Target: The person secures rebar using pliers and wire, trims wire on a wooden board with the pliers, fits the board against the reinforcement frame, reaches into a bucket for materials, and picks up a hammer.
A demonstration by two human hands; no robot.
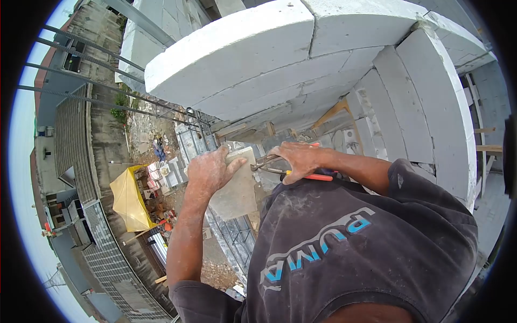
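My left hand [211,168], dusty, grips the top edge of a pale grey slab [235,195], its thumb on the near face and the other fingers partly hidden behind. In my right hand [301,157] is a pair of pincers [273,170] with red handles, which are spread apart. The metal jaws point left, close to the slab's right edge and my left thumb. Whether the jaws touch the slab I cannot tell.
A wall of white blocks [258,59] rises in front and continues on the right [431,102]. Steel rebar rods [91,56] stick out at upper left. Lower down are a rebar cage [231,234], a yellow tarp [128,199] and tiled roofs [116,269].
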